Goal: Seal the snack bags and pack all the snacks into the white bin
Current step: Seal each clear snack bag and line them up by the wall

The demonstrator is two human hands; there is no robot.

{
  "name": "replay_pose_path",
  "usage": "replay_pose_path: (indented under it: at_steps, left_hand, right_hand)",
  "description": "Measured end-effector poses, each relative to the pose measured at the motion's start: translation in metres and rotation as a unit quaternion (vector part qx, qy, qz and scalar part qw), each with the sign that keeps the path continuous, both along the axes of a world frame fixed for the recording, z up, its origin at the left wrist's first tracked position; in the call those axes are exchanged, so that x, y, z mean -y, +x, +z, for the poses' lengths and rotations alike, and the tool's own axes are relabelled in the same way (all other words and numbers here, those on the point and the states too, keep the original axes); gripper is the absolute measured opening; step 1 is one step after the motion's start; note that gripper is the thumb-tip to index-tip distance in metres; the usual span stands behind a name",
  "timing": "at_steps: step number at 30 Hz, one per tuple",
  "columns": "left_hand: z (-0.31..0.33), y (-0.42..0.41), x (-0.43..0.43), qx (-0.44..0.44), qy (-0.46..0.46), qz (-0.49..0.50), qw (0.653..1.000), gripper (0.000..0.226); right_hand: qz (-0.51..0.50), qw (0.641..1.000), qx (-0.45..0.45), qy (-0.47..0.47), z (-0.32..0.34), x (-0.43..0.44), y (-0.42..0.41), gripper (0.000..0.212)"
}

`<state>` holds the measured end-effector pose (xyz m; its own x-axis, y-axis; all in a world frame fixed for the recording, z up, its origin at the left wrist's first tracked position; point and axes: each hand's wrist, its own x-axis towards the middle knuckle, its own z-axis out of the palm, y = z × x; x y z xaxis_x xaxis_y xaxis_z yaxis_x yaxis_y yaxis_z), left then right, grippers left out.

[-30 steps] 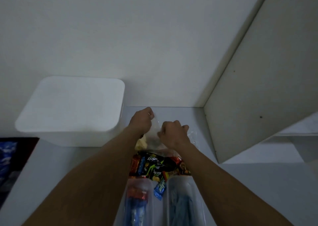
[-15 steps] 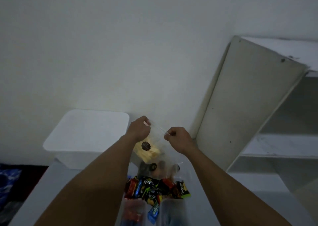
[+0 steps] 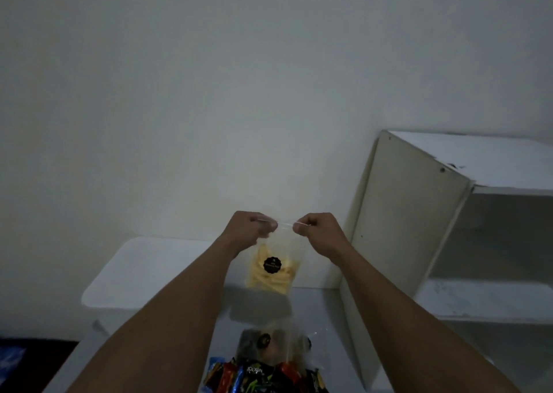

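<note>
packets [image 3: 263, 377] cut off below

Looks like a dim home room (bedroom or storage corner, can't tell): plain white wall [image 3: 209, 93], white shelf unit [image 3: 419, 228], lidded white bin [image 3: 143, 273], snack packets [image 3: 257, 377] on grey table [image 3: 323, 312].

A black snack wrapper [image 3: 255, 371] bears upside-down lettering, seemingly "Nextar".

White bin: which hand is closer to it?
Left. The left hand pinches the snack bag by the right end of the white bin; the right hand pinches the bag farther right.
</note>
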<state>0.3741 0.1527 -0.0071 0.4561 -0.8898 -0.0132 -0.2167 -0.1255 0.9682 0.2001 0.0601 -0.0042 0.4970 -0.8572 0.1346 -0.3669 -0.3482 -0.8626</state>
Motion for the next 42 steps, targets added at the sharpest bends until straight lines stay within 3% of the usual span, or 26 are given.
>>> replay_pose_path:
  at_steps: [6,13,19,26,30,35,42]
  left_hand:
    - [0.012,-0.001,0.002,-0.005,-0.03,0.003,1.0,0.006]
    - [0.02,-0.003,-0.002,-0.074,-0.056,0.007,0.996,0.009]
    - [0.028,0.008,0.001,-0.025,-0.099,0.055,0.993,0.007]
    - [0.037,0.013,-0.003,-0.066,-0.104,0.039,0.992,0.015]
    - [0.04,0.012,-0.009,-0.094,-0.104,0.04,0.989,0.021]
    - [0.049,0.011,-0.011,-0.056,-0.118,0.052,0.99,0.017]
    - [0.059,0.001,-0.015,-0.059,-0.095,0.007,0.994,0.013]
  right_hand:
    - [0.036,0.999,-0.006,-0.03,0.017,0.004,0.004,0.009]
    - [0.04,0.998,-0.014,-0.051,0.033,0.007,0.007,0.01]
    - [0.029,0.998,0.043,-0.02,0.037,0.002,0.003,0.007]
    - [0.018,0.996,0.09,-0.011,0.048,-0.003,0.0,0.014]
    - [0.016,0.997,0.076,-0.027,0.054,-0.001,-0.006,0.016]
    - [0.024,0.998,0.046,-0.039,0.057,-0.005,-0.007,0.008]
    - [0.024,0.996,0.026,-0.077,0.067,-0.009,-0.003,0.012]
